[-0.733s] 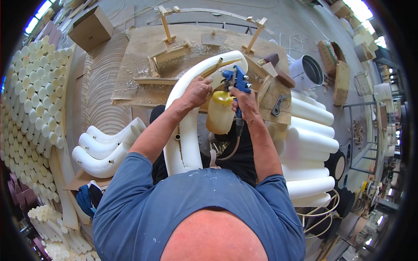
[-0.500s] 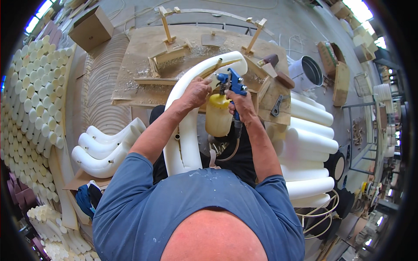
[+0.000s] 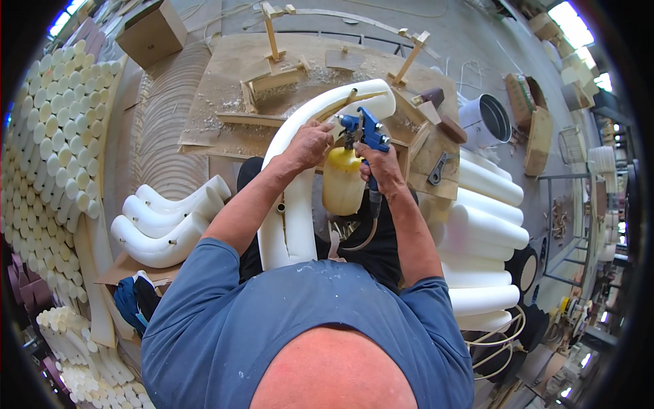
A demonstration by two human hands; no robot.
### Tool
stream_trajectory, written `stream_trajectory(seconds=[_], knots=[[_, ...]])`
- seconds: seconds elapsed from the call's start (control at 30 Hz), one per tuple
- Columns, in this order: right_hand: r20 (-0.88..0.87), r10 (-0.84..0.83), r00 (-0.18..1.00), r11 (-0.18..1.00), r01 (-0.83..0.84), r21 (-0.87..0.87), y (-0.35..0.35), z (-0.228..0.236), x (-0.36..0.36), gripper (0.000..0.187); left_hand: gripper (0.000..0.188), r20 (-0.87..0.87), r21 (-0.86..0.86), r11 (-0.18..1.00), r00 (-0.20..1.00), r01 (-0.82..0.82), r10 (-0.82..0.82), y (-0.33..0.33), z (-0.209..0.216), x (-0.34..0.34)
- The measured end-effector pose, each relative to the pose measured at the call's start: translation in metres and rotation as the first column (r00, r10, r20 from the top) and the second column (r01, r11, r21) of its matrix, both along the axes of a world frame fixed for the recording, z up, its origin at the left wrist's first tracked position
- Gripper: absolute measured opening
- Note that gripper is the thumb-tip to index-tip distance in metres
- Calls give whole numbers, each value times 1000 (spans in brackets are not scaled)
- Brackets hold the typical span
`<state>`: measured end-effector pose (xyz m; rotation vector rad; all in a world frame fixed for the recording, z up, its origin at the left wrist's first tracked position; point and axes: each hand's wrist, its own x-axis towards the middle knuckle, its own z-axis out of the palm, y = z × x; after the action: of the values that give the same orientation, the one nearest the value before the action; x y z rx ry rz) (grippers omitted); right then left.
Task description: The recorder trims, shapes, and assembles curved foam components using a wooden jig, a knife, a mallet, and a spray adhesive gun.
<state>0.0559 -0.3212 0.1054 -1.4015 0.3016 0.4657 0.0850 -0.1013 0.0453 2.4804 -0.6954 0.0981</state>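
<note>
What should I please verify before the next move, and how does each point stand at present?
1. Spray gun held securely: ok, the right hand is wrapped around its handle.
2. Cup upright: ok, it hangs below the gun.
3. Hose attached: ok, it appears joined at the handle's lower end.
4. Left hand clear of the nozzle: cannot tell, they look close, but depth is uncertain.
5. Hands covered: not ok, both are bare.

Hands (image 3: 308, 145) bare; blue-grey tee (image 3: 306, 307) w/ short slvs (image 3: 194, 290), pale specks (image 3: 306, 268); blk trousers (image 3: 394, 238)
</note>
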Motion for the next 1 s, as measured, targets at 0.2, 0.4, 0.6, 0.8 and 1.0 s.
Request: stream_trajectory(seconds=[0.2,0.4,0.6,0.8,1.0], knots=[[17,-84,996,996,83,38,-5,1,4,18,28,-51,4,1000,999,1,-1,2,2,-8],[-23,76,997,997,-76,9,2,-4,-6,22,28,-147,26,1000,989,8,-4,3,15,-13],[6,-35,999,998,35,49,-7,2,-1,18,29,-75,59,997,996,-49,53,8,7,-32],[-24,134,991,990,-135,-31,8,0,-9,19,29,-131,94,995,990,-45,57,9,11,-38],[-21,16,1000,1000,-16,12,5,7,-4,18,25,-77,103,994,996,-45,53,14,8,-48]])
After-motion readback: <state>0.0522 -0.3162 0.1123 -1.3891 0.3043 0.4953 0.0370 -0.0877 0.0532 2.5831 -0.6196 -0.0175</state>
